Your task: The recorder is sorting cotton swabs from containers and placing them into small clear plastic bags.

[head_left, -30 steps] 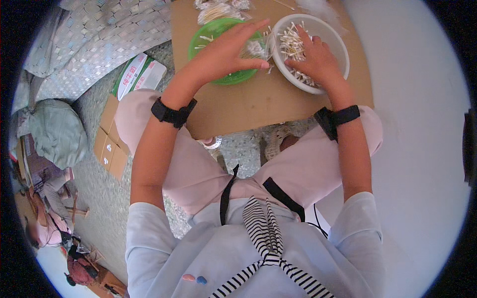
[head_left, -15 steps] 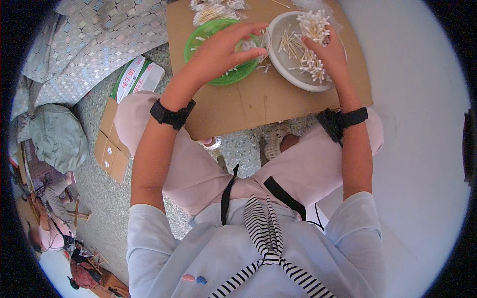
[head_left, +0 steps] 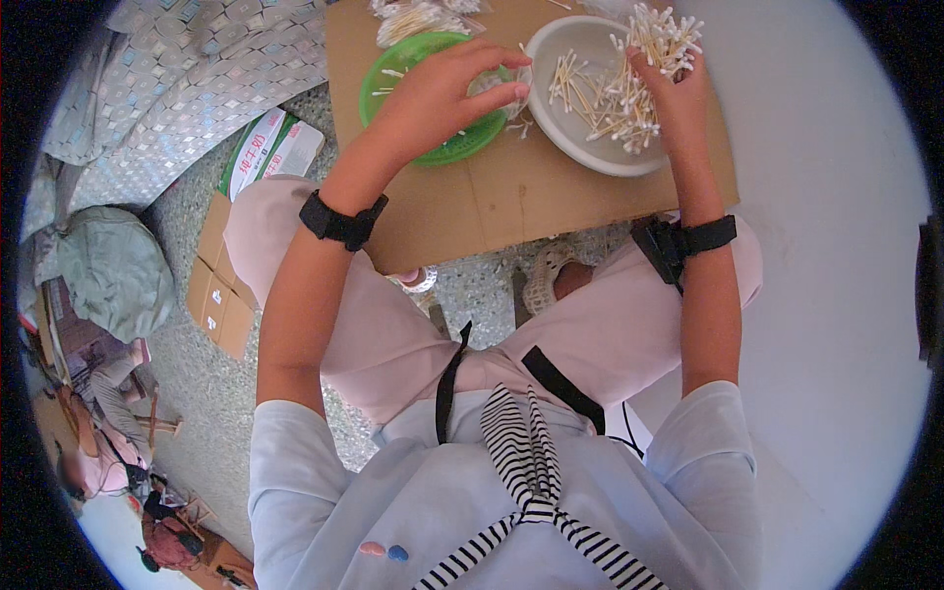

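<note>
In my right hand (head_left: 678, 98) is a thick bunch of white-tipped cotton swabs (head_left: 667, 41), gripped over the right rim of a white bowl (head_left: 590, 160). More loose cotton swabs (head_left: 580, 87) lie inside that bowl, with wooden sticks showing. My left hand (head_left: 447, 93) reaches across a green basket (head_left: 382, 71), thumb and forefinger spread around a crumpled clear plastic bag (head_left: 515, 96). Some of the bag is hidden behind the fingers. A few swabs show inside the basket.
Both containers stand on a cardboard-topped surface (head_left: 511, 202) before my knees. Packed swabs (head_left: 418, 22) lie at its far edge. A white wall (head_left: 816, 295) rises on the right. Left on the floor are a green-and-white carton (head_left: 265, 152) and flattened cardboard (head_left: 218, 295). Other people sit farther left.
My right hand has lifted the bunch of swabs up and to the right, from inside the white bowl to its rim. My left hand stays almost still at the clear bag.
</note>
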`<state>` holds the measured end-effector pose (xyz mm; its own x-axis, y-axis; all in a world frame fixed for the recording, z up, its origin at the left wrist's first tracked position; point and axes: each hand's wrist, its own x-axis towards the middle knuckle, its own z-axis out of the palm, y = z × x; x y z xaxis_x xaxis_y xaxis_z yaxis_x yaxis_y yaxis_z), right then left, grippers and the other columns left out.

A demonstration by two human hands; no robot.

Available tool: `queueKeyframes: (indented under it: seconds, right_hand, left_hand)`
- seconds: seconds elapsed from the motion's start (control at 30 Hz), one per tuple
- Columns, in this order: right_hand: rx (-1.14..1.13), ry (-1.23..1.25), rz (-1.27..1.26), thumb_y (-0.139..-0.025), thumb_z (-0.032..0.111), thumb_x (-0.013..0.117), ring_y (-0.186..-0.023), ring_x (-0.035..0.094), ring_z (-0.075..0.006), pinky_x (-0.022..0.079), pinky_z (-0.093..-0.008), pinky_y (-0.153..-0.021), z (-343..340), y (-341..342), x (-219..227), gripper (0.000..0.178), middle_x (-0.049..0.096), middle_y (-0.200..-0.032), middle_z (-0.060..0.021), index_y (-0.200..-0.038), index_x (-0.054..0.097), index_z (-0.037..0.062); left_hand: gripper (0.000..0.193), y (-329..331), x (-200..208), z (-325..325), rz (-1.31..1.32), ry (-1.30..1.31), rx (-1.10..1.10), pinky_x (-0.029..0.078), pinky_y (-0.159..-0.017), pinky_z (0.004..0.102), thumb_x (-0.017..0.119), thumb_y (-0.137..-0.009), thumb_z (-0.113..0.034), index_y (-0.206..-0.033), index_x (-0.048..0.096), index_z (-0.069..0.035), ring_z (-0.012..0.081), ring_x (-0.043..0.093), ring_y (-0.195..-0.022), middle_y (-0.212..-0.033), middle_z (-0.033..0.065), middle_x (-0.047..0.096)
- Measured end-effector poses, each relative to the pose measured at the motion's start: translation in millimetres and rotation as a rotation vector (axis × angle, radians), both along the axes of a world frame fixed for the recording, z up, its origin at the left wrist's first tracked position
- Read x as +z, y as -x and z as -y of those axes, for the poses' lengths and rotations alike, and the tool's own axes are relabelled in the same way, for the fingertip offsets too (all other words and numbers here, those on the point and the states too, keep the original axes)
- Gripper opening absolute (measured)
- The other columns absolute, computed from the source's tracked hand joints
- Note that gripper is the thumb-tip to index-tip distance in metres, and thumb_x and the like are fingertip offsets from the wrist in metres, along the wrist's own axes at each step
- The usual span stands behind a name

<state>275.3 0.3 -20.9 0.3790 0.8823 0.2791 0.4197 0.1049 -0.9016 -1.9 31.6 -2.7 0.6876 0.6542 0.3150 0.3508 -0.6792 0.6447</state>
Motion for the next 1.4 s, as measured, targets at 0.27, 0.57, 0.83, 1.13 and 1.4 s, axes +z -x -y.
queueKeyframes:
  seconds: [0.27, 0.57, 0.83, 1.13, 1.4]
  right_hand:
    - [0.065, 0.004, 0.379, -0.074, 0.03, 0.078, -0.094, 0.064, -0.026, 0.05, -0.0337, -0.079, -4.7, -12.9, -23.8, 0.05, 0.064, -0.105, -0.0148, -0.112, 0.056, 0.0061]
    - [0.155, 0.107, 0.173, -0.079, 0.037, 0.073, -0.103, 0.06, -0.0281, 0.047, -0.0394, -0.089, 3.8, 12.0, -0.2, 0.045, 0.061, -0.116, -0.0154, -0.115, 0.062, 0.0115]
    - [0.37, 0.321, 0.682, -0.067, 0.049, 0.077, -0.137, 0.027, -0.0385, 0.023, -0.0469, -0.112, 11.2, 3.3, -40.7, 0.085, 0.032, -0.146, -0.0211, -0.138, 0.044, 0.0153]
    - [0.295, 0.245, 0.749, -0.05, 0.048, 0.084, -0.127, 0.038, -0.0455, 0.034, -0.0615, -0.1, 18.5, 34.1, -24.4, 0.103, 0.03, -0.141, -0.0317, -0.14, 0.041, 0.0239]
    - [0.217, 0.266, 0.837, -0.062, 0.05, 0.078, -0.127, 0.04, -0.0419, 0.037, -0.0598, -0.097, -13.7, 47.9, -71.1, 0.092, 0.037, -0.138, -0.0256, -0.141, 0.037, 0.0318]
  left_hand:
    - [0.035, -6.2, -2.6, -0.9, -0.003, -0.01, -0.04, 0.042, -0.094, 0.0365, 0.057, -0.092, -0.033, -0.113, 0.064, -0.006, 0.0267, 0.058, -0.104, -0.108, 0.0114, 0.064]
    - [0.037, 7.5, -1.3, -1.2, -0.015, 0.084, 0.003, 0.043, -0.092, 0.036, 0.054, -0.092, -0.036, -0.109, 0.065, -0.005, 0.027, 0.059, -0.103, -0.108, 0.0117, 0.064]
    - [0.067, -4.9, -2.2, -6.9, -0.167, -0.047, -0.042, 0.031, -0.108, 0.0404, 0.068, -0.08, -0.036, -0.137, 0.044, -0.011, 0.0326, 0.042, -0.127, -0.136, 0.0162, 0.047]
    - [0.067, -1.2, -30.1, -21.8, -0.18, 0.012, -0.148, 0.024, -0.11, 0.0398, 0.066, -0.082, -0.012, -0.141, 0.036, -0.004, 0.0296, 0.036, -0.132, -0.144, 0.0128, 0.04]
    - [0.065, 5.7, -73.5, -25.9, -0.154, -0.087, -0.142, 0.025, -0.111, 0.0431, 0.06, -0.089, -0.017, -0.146, 0.029, -0.009, 0.0312, 0.031, -0.136, -0.148, 0.0136, 0.033]
